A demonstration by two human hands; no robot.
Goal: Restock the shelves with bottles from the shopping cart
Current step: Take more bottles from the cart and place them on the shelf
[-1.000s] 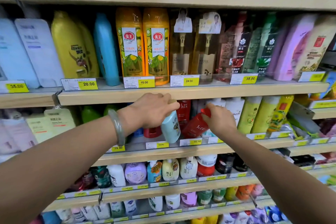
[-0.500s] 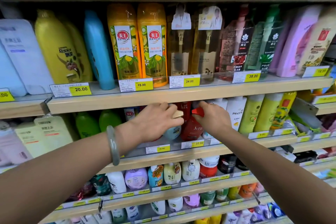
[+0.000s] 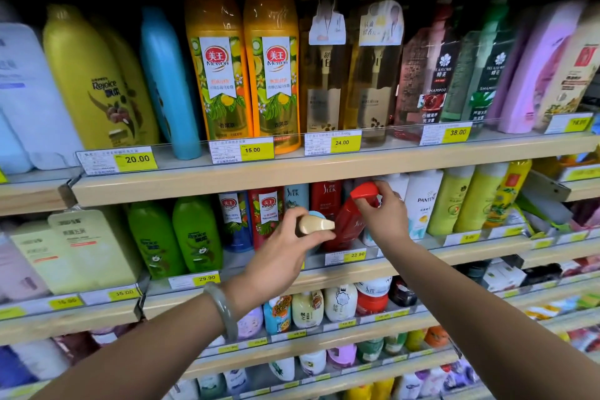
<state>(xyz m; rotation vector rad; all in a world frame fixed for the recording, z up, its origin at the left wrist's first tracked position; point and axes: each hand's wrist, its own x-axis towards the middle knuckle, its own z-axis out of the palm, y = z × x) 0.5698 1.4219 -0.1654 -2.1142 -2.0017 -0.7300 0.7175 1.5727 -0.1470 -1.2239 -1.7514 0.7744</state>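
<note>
My left hand [image 3: 285,250] grips a light blue bottle with a beige cap [image 3: 314,225] at the front of the second shelf [image 3: 406,265]; my fingers hide most of its body. Just to its right, my right hand [image 3: 383,217] holds a red bottle [image 3: 349,224] by its red cap end. The red bottle leans left, with its base near the shelf's front rail above the 22.80 tag. Behind both stand upright blue and red bottles of the same brand [image 3: 326,198]. The shopping cart is out of view.
Green bottles [image 3: 194,234] stand left of my hands, white [image 3: 422,201] and yellow-green bottles [image 3: 454,201] to the right. The shelf above [image 3: 292,172] overhangs closely and carries tall orange bottles [image 3: 217,71]. Lower shelves hold several small bottles [image 3: 341,302].
Both hands have pushed the bottles further in under the upper shelf. The blue bottle has sunk low behind my left hand, and the red one now leans near the rail.
</note>
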